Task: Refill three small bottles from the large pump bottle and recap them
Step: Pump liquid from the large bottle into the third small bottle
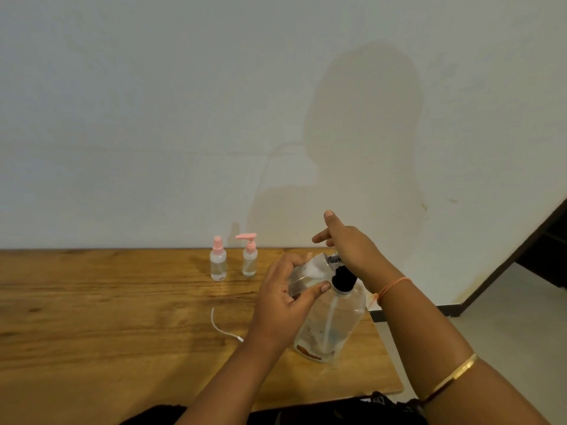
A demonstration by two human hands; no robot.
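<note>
Currently, the large pump bottle (333, 320) is stood near the table's (122, 302) right edge. Its top is covered by the right hand (346, 246), fingers spread. A small clear bottle (306, 276) is held tilted at the nozzle, gripped in the left hand's (285, 299) curled fingers. A pink-capped spray bottle (218, 260) and dispenser bottle (250, 256) are stood at the far edge.

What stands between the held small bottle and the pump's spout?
Nothing visible: the left hand holds the small bottle tilted close by the spout, the right hand atop the large pump bottle.
</note>
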